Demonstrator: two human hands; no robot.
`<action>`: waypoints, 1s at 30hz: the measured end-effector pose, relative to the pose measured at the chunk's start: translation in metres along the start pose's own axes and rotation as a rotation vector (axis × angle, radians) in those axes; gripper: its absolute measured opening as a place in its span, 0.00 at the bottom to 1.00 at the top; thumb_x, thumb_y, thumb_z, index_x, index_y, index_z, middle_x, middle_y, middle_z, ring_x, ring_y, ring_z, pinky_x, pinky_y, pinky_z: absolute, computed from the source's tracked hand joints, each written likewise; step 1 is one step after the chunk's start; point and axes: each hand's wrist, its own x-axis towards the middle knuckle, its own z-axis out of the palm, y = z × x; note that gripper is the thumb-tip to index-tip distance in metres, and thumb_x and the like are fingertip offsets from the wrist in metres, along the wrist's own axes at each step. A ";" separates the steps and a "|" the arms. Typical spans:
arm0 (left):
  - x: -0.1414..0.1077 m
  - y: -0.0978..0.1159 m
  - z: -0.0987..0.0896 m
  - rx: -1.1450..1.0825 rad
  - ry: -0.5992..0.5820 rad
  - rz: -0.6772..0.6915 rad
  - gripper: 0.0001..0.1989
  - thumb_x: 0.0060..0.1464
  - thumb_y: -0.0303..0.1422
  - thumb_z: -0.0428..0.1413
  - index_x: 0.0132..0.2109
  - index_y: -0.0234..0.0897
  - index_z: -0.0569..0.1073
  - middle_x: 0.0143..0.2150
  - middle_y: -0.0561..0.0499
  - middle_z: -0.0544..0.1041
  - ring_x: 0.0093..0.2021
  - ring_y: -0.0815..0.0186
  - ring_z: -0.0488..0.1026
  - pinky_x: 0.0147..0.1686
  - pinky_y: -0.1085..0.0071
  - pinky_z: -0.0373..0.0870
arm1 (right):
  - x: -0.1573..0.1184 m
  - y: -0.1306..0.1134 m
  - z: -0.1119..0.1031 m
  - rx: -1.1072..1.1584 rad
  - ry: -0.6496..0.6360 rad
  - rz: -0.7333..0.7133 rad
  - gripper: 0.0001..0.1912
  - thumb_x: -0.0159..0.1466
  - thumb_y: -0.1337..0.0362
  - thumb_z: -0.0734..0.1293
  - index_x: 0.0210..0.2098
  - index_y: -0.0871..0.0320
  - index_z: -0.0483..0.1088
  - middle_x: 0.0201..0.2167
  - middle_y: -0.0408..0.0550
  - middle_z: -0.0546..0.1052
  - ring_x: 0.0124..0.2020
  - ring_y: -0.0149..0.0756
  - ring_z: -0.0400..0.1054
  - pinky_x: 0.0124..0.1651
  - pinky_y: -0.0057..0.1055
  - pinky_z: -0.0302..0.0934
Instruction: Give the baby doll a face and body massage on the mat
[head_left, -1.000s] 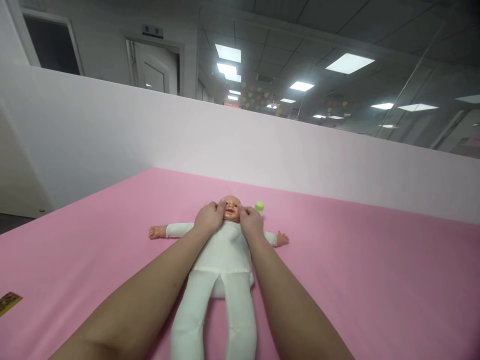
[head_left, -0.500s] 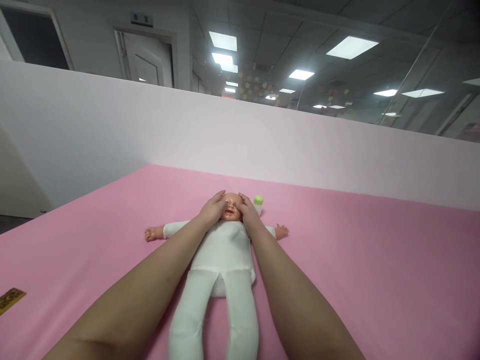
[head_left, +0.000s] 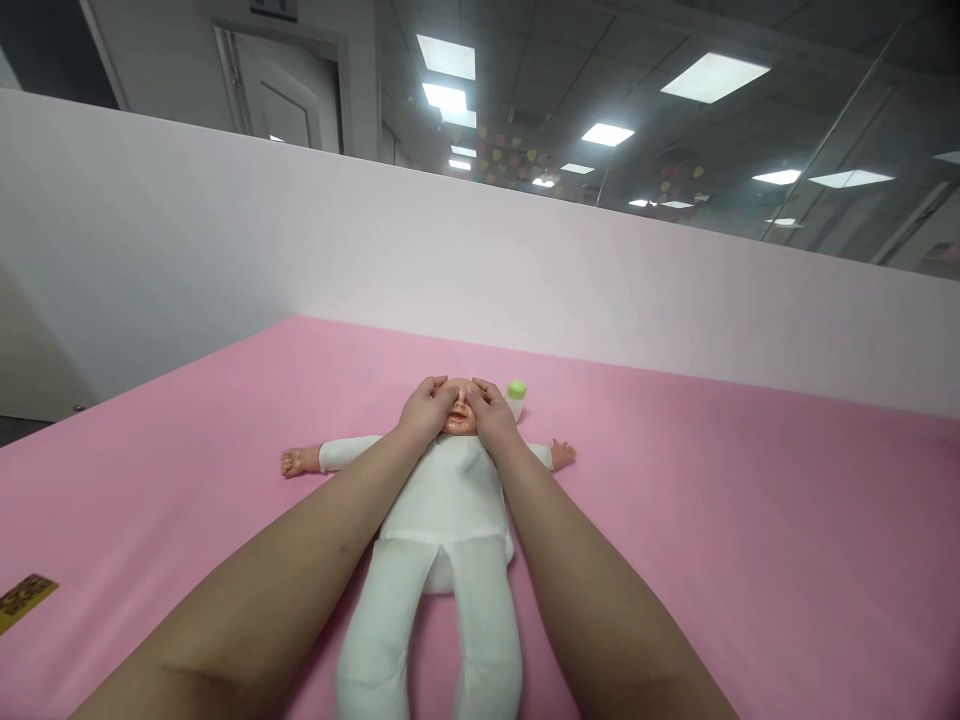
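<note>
Both my hands lay on the doll's head: my left hand cupped its left side and my right hand its right, fingers curved loosely over the face, pressing rather than gripping. Each hand was equally near. The doll lay on its back on the pink mat, its long axis running from its legs near me to its head at the far end, under my fingertips. Just right of the head stood a green-capped bottle.
</note>
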 end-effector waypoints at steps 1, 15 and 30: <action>0.001 -0.001 0.000 -0.010 -0.001 -0.011 0.25 0.61 0.44 0.60 0.62 0.40 0.74 0.56 0.43 0.82 0.53 0.53 0.81 0.52 0.61 0.77 | 0.002 0.002 0.000 -0.001 0.002 -0.006 0.29 0.67 0.45 0.66 0.64 0.50 0.69 0.64 0.47 0.74 0.63 0.41 0.70 0.67 0.39 0.63; 0.004 -0.013 -0.003 -0.167 -0.018 -0.089 0.25 0.64 0.44 0.55 0.63 0.38 0.74 0.64 0.42 0.77 0.60 0.56 0.77 0.58 0.63 0.74 | 0.005 0.017 -0.017 0.264 -0.173 0.031 0.37 0.66 0.59 0.64 0.74 0.49 0.59 0.74 0.41 0.63 0.71 0.37 0.62 0.70 0.39 0.62; -0.005 -0.006 0.000 -0.077 0.035 -0.100 0.33 0.51 0.47 0.67 0.61 0.42 0.70 0.57 0.42 0.78 0.50 0.55 0.80 0.47 0.64 0.74 | 0.005 0.003 -0.009 0.293 -0.103 0.080 0.38 0.56 0.50 0.79 0.63 0.48 0.68 0.58 0.49 0.76 0.56 0.46 0.74 0.60 0.44 0.70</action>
